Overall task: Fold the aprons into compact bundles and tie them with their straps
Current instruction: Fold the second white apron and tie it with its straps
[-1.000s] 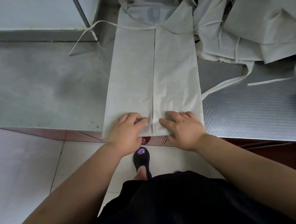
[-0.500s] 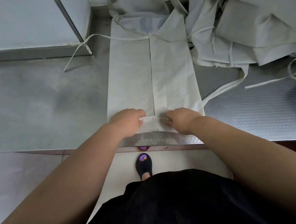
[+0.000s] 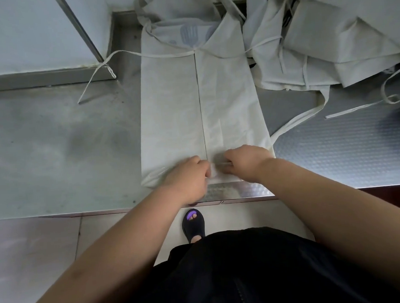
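Observation:
A pale apron [image 3: 172,106] lies on the steel table [image 3: 53,148] as a long narrow strip, its two sides folded in to meet at a centre seam. Its near end is turned up into a small roll [image 3: 215,173]. My left hand [image 3: 188,173] and my right hand [image 3: 246,162] grip that roll from either side, fingers curled over it. One waist strap [image 3: 96,73] trails off to the left at the far end. Another strap [image 3: 302,117] runs out from the right edge.
A heap of unfolded aprons [image 3: 328,38] with loose straps fills the table's far right. A white wall panel [image 3: 23,33] stands at the far left. The table's front edge [image 3: 244,196] runs just below my hands, and a foot in a black sandal [image 3: 193,224] shows on the tiled floor.
My hands went from lying flat on the apron's near end, which hung over the table edge, to gripping it. The end is now rolled up and lies farther onto the table.

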Demonstrator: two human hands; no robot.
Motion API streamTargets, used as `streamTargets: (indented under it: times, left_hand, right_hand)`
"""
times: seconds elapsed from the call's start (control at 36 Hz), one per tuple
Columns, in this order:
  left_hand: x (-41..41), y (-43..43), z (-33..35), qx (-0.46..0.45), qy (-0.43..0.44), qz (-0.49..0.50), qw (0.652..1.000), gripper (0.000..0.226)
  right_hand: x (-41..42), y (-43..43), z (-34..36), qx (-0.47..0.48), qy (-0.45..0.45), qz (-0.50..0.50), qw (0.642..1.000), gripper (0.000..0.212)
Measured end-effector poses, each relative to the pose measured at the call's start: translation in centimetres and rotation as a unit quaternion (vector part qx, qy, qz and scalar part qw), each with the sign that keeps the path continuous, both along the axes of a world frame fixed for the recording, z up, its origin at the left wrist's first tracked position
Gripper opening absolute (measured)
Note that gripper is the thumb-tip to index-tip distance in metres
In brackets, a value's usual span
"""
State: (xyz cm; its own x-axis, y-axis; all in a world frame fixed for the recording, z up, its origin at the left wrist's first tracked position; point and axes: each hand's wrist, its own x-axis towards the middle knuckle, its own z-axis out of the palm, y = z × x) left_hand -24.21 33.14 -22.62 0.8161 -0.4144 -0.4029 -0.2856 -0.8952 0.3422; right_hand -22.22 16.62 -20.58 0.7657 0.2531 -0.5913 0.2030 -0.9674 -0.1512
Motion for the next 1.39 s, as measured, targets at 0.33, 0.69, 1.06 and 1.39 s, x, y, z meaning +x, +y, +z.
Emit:
streamTargets:
  times: [0.33, 0.69, 1.06, 1.39]
  left_hand:
    - [-1.8, -1.1, -1.6, -0.046, -0.052, 0.164, 0.984, 0.026]
    - [-2.2, -1.5, -1.9, -0.06, -0.055, 0.218, 0.973, 0.026]
    - [-3.5, 2.5, -1.6, -0.104, -0.099, 0.205, 0.968, 0.028]
    - [-4.1, 5.9, -0.9, 0.039, -0.141, 0.274, 0.951, 0.046]
  right_hand:
    - [-0.8, -6.3, -0.4, 0.111, 0.022, -0.163, 0.98, 0.008]
    - [-2.7, -5.8, -1.5, -0.04, -0.214, -0.075, 0.973, 0.034]
    - [-1.5, 1.1, -2.4, 0.153, 0.014, -0.034, 0.988, 0.015]
    - [-1.2, 1.3, -2.3, 0.123, 0.012, -0.03, 0.992, 0.03]
